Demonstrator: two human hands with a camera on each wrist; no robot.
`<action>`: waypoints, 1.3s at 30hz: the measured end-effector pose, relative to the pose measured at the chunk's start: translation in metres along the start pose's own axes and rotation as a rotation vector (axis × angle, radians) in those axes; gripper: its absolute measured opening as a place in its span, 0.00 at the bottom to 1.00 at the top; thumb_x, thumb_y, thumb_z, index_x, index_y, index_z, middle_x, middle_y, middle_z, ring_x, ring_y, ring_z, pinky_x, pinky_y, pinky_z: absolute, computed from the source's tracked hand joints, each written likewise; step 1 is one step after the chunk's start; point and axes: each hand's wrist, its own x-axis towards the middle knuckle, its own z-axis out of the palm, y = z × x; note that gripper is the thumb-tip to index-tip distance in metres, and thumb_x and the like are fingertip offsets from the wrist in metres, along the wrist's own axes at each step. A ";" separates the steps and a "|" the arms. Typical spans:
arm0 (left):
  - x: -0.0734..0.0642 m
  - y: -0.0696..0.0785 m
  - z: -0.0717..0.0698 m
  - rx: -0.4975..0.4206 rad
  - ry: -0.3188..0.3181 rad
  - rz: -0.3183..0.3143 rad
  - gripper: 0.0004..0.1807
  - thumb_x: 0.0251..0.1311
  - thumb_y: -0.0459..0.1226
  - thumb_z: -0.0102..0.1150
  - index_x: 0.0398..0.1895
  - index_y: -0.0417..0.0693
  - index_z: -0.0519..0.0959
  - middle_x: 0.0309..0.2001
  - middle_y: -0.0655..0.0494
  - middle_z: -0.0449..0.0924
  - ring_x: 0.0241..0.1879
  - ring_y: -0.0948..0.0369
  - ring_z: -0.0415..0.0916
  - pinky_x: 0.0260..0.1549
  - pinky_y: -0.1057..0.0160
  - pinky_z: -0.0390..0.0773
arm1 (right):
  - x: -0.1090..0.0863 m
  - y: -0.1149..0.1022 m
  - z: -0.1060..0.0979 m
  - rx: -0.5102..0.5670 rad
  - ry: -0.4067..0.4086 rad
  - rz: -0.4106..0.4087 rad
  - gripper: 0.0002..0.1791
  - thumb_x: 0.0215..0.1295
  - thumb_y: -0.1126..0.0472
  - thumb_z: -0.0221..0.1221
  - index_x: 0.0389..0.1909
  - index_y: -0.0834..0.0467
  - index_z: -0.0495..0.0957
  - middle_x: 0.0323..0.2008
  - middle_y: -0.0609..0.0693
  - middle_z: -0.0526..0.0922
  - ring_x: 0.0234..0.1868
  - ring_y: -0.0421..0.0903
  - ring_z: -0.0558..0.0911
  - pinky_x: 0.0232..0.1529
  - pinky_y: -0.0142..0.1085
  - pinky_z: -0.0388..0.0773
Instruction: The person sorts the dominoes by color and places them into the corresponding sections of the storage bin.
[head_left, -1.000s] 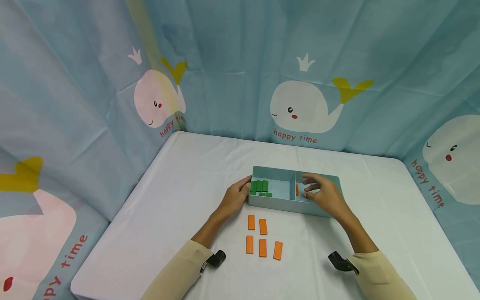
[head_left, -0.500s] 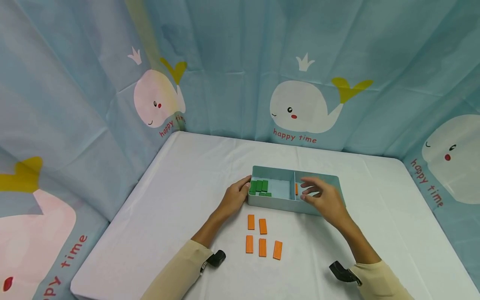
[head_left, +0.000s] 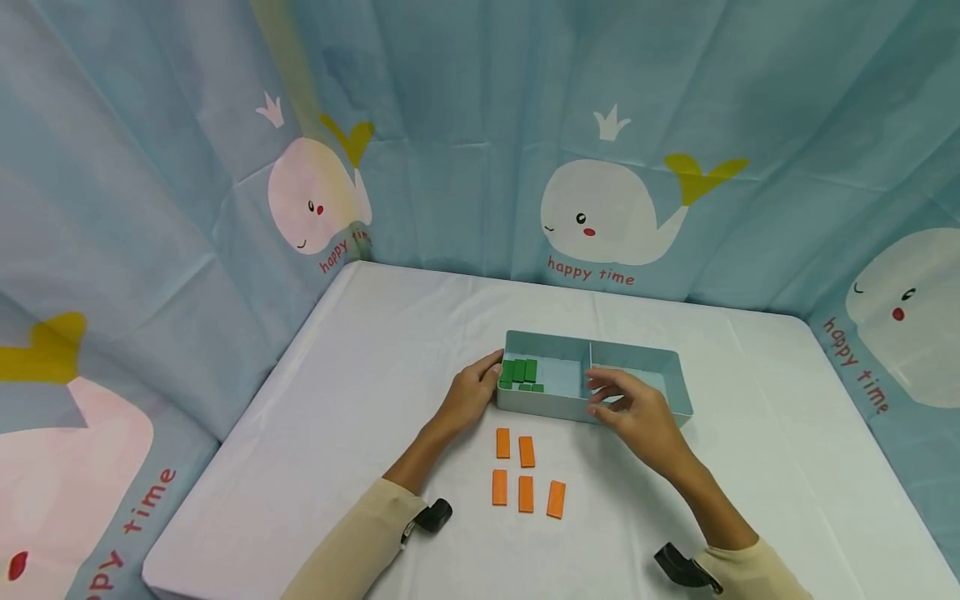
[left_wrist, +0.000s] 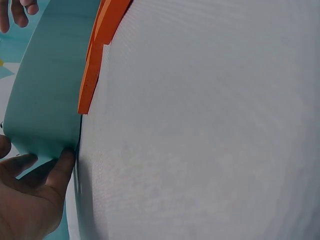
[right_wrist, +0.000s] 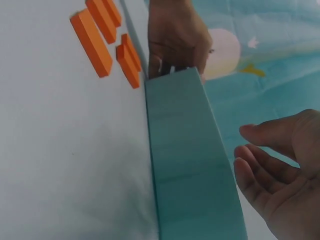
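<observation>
A long blue-green box with one divider lies on the table. My left hand holds its left end; in the left wrist view the fingertips of that hand meet the box's end wall. Above the front wall, near the divider, hovers my right hand, its fingers loosely bent. The right wrist view shows a gap between thumb and fingers of this hand, with nothing held. Several green tiles lie in the left compartment. Part of the right compartment is hidden behind my right hand.
Several orange tiles lie in two rows on the white tablecloth, just in front of the box. A blue whale-print curtain stands behind and beside the table.
My right hand has drawn back toward the front and left, out of the right compartment. The orange tile seen earlier beside the divider is now hidden. My left hand stays put.
</observation>
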 end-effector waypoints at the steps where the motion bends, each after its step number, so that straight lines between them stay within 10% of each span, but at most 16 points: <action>1: 0.000 0.000 0.000 -0.002 0.000 -0.001 0.29 0.85 0.48 0.42 0.82 0.46 0.65 0.78 0.52 0.69 0.80 0.51 0.61 0.79 0.45 0.61 | -0.001 -0.001 0.002 0.001 -0.006 0.001 0.28 0.63 0.74 0.71 0.65 0.59 0.81 0.51 0.53 0.88 0.48 0.47 0.87 0.45 0.32 0.86; 39: 0.000 0.001 0.000 -0.010 -0.002 0.002 0.29 0.85 0.48 0.43 0.82 0.48 0.66 0.77 0.52 0.70 0.80 0.50 0.62 0.79 0.46 0.62 | -0.017 -0.002 0.067 0.087 -0.323 0.045 0.31 0.60 0.71 0.74 0.65 0.60 0.80 0.55 0.53 0.87 0.49 0.48 0.87 0.48 0.37 0.87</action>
